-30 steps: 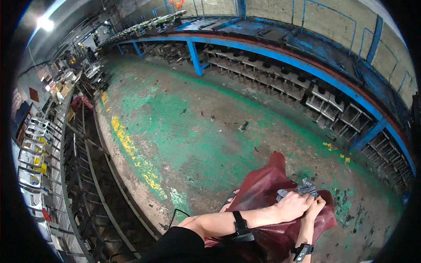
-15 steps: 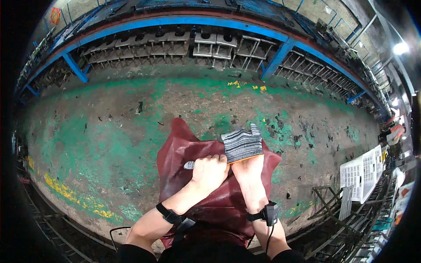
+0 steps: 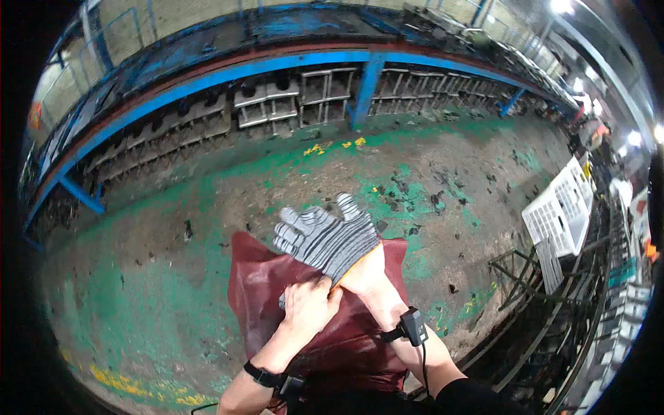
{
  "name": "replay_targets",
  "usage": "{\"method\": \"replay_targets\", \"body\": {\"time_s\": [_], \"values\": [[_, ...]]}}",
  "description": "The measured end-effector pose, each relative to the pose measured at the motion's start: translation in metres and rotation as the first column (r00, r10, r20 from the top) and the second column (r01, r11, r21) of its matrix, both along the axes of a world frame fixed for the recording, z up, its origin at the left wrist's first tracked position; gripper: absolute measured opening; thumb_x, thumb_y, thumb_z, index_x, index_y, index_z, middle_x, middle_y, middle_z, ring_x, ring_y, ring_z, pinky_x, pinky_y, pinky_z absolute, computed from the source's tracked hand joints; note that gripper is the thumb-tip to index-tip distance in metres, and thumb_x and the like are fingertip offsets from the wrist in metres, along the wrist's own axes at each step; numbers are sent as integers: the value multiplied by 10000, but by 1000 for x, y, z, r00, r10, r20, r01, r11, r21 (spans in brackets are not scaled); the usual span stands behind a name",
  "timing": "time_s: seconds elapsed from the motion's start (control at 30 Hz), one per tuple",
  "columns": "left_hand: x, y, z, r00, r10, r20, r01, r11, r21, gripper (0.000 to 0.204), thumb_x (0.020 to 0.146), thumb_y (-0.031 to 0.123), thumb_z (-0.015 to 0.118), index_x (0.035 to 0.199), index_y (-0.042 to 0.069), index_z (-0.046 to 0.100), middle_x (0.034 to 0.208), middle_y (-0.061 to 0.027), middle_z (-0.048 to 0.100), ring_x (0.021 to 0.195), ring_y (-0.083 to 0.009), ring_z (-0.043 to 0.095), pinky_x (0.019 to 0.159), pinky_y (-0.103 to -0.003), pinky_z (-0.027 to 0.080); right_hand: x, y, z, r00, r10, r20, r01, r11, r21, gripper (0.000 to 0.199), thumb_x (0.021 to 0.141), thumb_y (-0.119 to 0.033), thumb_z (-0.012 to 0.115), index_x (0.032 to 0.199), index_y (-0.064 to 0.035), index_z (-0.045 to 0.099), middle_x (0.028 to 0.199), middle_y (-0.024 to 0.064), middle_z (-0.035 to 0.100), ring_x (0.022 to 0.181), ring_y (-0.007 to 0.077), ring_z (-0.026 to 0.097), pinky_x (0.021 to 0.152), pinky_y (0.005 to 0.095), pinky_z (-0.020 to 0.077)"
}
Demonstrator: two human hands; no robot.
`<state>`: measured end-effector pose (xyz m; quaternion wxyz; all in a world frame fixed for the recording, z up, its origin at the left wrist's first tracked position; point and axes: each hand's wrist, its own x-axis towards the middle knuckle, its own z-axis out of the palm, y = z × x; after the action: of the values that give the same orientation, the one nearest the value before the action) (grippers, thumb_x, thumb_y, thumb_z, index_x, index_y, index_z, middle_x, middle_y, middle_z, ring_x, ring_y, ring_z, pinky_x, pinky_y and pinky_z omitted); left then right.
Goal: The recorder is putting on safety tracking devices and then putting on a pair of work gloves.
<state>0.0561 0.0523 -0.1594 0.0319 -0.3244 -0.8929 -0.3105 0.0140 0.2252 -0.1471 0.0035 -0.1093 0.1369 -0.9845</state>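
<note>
Glove (image 3: 324, 240), grey with dark stripes, sits halfway over the right hand (image 3: 360, 273), its fingers spread inside and the wrist bare. The left hand (image 3: 308, 304) pinches the glove's cuff, its grip clamped on the edge. Both hands hang over a dark red apron (image 3: 259, 290). Beyond lies a worn green floor (image 3: 173, 304); a white crate (image 3: 560, 214) stands well to the right.

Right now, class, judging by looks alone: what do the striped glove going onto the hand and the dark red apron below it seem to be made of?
The glove looks like knitted yarn, grey with dark stripes: matt, soft, with an orange edge at the cuff. The apron looks like a coated or rubbery sheet, possibly leather: smooth dark red, faint sheen, broad stiff folds. The left hand tugs the cuff over the right hand.
</note>
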Motion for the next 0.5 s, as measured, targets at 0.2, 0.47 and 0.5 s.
{"method": "replay_targets", "body": {"time_s": [0.2, 0.47, 0.5], "values": [[-22, 7, 24, 990, 133, -50, -125, 984, 129, 182, 776, 159, 799, 775, 51, 653, 710, -173, 697, 635, -383, 708, 614, -497, 557, 1, -28, -26, 990, -82, 111, 46, 954, 298, 582, 1185, -405, 317, 1672, -85, 338, 1729, 67, 372, 1524, 256, 459, 1288, 408, 330], [-23, 18, 70, 896, -86, -436, 57, 995, -79, 208, 982, 190, 684, 859, 22, 690, 793, -154, 688, 697, -392, 669, 612, -459, 545, 0, -36, -33, 996, -42, 81, 9, 929, 369, 660, 1132, -512, 461, 1628, -79, 409, 1629, 106, 496, 1468, 290, 514, 1251, 439, 365], [-15, 21, 70, 883, -119, -454, 138, 990, 10, 217, 967, 185, 688, 806, 53, 626, 750, -139, 633, 659, -396, 631, 586, -472, 515, 1, -34, -32, 995, -51, 86, 17, 935, 353, 663, 1129, -515, 465, 1626, -79, 411, 1624, 108, 500, 1464, 291, 517, 1248, 441, 369]]}}
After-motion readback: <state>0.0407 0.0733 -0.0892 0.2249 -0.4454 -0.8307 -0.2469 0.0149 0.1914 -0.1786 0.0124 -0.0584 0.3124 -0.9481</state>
